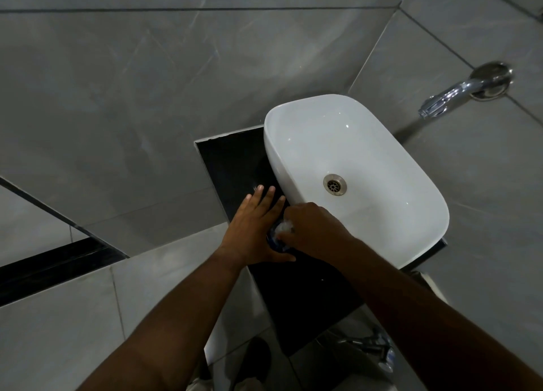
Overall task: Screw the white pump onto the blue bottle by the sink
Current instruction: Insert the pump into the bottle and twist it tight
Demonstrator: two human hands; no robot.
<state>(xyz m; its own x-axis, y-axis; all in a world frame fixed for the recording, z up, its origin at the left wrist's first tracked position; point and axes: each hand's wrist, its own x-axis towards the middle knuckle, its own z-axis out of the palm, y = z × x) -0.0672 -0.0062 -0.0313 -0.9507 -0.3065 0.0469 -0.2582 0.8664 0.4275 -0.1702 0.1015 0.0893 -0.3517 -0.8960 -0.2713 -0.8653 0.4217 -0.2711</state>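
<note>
A person's right hand [311, 229] curls down over the white pump [284, 226] of a blue bottle [274, 242], pinching it from above, while the left hand [255, 229] lies against the bottle's far side with fingers straight and spread, the thumb reaching under toward the right wrist. The bottle stands on the black countertop [235, 158], close to its left edge and just beside the rim of the white sink [355, 167]. Only a sliver of blue and a glint of white show between the hands — whether the threads have caught cannot be told.

The risk lies in the grip below: a flat, uncurled left hand braces rather than clamps, so a hard twist may spin the whole bottle on the glossy counter, or tip it over the near edge. A pump set slightly askew could cross-thread and jam — nothing visible confirms it sits square.

The basin is smooth glazed ceramic, a rounded rectangle with a metal drain [335, 184]. The counter is dark and polished. Grey marbled tiles [117, 97] cover the wall, and a chrome tap [458, 92] juts out from it at upper right.
</note>
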